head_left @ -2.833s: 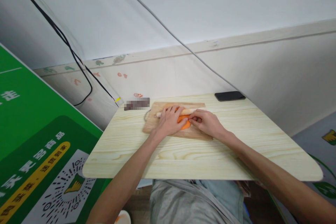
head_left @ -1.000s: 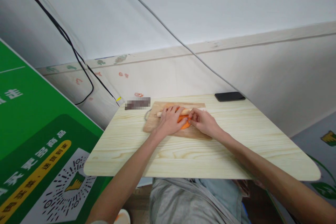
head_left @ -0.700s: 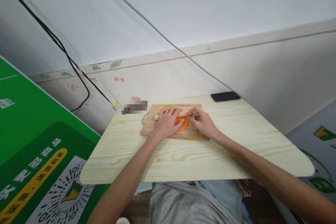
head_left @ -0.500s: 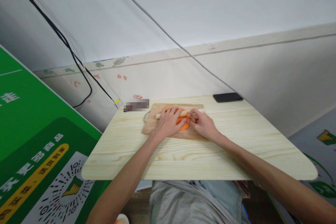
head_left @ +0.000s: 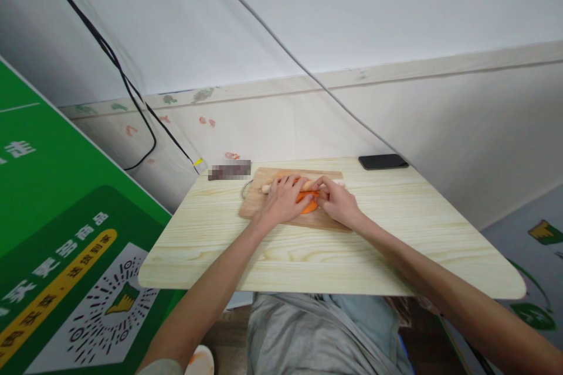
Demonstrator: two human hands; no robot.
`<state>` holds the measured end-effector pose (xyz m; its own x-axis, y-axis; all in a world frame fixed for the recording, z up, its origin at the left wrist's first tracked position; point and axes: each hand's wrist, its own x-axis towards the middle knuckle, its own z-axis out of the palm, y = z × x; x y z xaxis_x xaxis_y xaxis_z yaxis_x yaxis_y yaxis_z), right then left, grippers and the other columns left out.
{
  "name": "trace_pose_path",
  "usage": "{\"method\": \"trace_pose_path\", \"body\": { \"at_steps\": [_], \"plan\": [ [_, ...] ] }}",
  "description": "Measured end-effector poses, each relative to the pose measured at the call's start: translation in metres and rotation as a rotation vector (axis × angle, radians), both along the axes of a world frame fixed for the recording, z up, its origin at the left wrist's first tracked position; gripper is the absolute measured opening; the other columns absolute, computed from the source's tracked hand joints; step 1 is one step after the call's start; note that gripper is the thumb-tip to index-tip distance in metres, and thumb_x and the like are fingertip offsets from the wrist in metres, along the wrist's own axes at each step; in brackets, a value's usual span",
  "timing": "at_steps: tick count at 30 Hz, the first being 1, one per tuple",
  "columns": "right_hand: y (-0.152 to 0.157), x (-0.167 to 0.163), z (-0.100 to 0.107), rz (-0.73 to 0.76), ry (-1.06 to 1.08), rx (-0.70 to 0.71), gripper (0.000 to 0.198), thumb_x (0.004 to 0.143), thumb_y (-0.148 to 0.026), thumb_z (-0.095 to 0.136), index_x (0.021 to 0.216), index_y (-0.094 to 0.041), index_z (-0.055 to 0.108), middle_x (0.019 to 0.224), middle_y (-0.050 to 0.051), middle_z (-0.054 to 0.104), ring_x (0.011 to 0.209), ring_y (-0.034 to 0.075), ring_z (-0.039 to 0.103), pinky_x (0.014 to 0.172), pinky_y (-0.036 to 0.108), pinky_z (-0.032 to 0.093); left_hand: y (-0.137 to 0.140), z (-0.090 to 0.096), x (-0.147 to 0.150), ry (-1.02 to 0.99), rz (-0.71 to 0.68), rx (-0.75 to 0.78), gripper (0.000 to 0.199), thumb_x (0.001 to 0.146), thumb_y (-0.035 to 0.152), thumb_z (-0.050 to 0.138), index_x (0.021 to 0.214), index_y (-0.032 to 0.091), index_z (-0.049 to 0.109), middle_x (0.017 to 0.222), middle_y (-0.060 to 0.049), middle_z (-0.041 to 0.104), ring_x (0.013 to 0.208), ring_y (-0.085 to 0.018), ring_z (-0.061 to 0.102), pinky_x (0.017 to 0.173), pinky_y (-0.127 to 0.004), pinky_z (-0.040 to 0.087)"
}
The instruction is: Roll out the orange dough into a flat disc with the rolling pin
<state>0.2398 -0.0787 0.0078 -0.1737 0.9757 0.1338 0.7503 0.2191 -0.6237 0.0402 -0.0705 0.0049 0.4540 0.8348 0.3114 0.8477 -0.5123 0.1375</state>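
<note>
A wooden cutting board lies on the pale wood-grain table, bearing a rolling pin and a flat orange sheet of what looks like dough. My left hand lies across the pin, its fingers curved over it and its thumb by the orange dough. The pin's left end sticks out beyond that hand. At the right, my right hand has thumb and fingertips pinched together at the dough's edge, close to the pin. My fingers hide part of the dough and pin.
A black phone rests at the table's back right. Near the back left edge is a dark, pixelated object. The wall stands directly behind the table, with a hanging cable. A green printed panel flanks the left side.
The view has shifted slightly. Both hands stay on the board in nearly the same place, and my right fingers are still at the dough's edge.
</note>
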Motion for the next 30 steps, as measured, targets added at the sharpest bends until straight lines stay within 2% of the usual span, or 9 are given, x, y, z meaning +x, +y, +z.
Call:
{"method": "trace_pose_path", "body": {
  "at_steps": [3, 6, 10, 14, 17, 23, 30],
  "plan": [
    [0.002, 0.007, -0.007, 0.034, 0.067, 0.071, 0.03, 0.085, -0.019, 0.062, 0.114, -0.025, 0.067, 0.066, -0.008, 0.063, 0.066, 0.017, 0.06, 0.064, 0.027, 0.034, -0.001, 0.002, 0.0, 0.002, 0.009, -0.003, 0.041, 0.109, 0.049, 0.052, 0.142, 0.027, 0.062, 0.149, -0.009, 0.066, 0.136, -0.031, 0.059, 0.119, -0.05, 0.04],
    [0.003, 0.016, -0.012, 0.054, 0.105, 0.19, 0.029, 0.089, -0.019, 0.057, 0.112, -0.022, 0.075, 0.066, -0.004, 0.067, 0.064, 0.018, 0.061, 0.066, 0.028, 0.041, -0.001, 0.003, 0.0, -0.004, 0.008, -0.026, 0.042, 0.108, 0.049, 0.053, 0.143, 0.028, 0.061, 0.149, -0.009, 0.065, 0.137, -0.03, 0.059, 0.119, -0.049, 0.04],
    [0.002, 0.022, -0.016, 0.084, -0.03, 0.288, 0.033, 0.094, -0.02, 0.055, 0.106, -0.023, 0.086, 0.089, 0.004, 0.083, 0.075, 0.02, 0.071, 0.074, 0.029, 0.049, 0.0, 0.002, -0.001, -0.009, 0.007, -0.034, 0.042, 0.108, 0.05, 0.052, 0.144, 0.028, 0.06, 0.15, -0.009, 0.065, 0.136, -0.03, 0.059, 0.119, -0.049, 0.04],
    [0.0, 0.021, -0.016, 0.106, -0.207, 0.303, 0.039, 0.097, -0.019, 0.057, 0.119, -0.029, 0.087, 0.108, 0.004, 0.086, 0.091, 0.023, 0.077, 0.082, 0.03, 0.054, 0.0, 0.001, -0.001, -0.011, 0.0, -0.023, 0.043, 0.108, 0.049, 0.051, 0.145, 0.027, 0.059, 0.149, -0.009, 0.065, 0.136, -0.03, 0.059, 0.12, -0.05, 0.039],
    [-0.001, 0.02, -0.013, 0.123, -0.314, 0.299, 0.038, 0.1, -0.021, 0.057, 0.122, -0.032, 0.086, 0.115, 0.003, 0.086, 0.099, 0.024, 0.078, 0.086, 0.031, 0.056, 0.001, 0.0, -0.001, -0.01, -0.005, -0.012, 0.044, 0.109, 0.049, 0.049, 0.145, 0.026, 0.059, 0.148, -0.009, 0.066, 0.136, -0.03, 0.059, 0.121, -0.051, 0.039],
    [-0.003, 0.02, -0.004, 0.149, -0.464, 0.291, 0.039, 0.104, -0.024, 0.055, 0.131, -0.031, 0.083, 0.117, 0.006, 0.085, 0.098, 0.025, 0.079, 0.086, 0.032, 0.057, 0.002, -0.003, -0.002, -0.009, -0.004, -0.013, 0.045, 0.108, 0.049, 0.05, 0.147, 0.027, 0.058, 0.149, -0.01, 0.065, 0.137, -0.031, 0.059, 0.121, -0.052, 0.04],
    [-0.003, 0.019, 0.0, 0.159, -0.531, 0.295, 0.038, 0.105, -0.025, 0.054, 0.128, -0.031, 0.084, 0.111, 0.006, 0.086, 0.093, 0.024, 0.078, 0.082, 0.032, 0.055, 0.003, -0.005, -0.002, -0.01, -0.012, -0.001, 0.046, 0.108, 0.049, 0.051, 0.148, 0.028, 0.057, 0.151, -0.01, 0.064, 0.138, -0.031, 0.059, 0.12, -0.052, 0.041]
  ]
}}
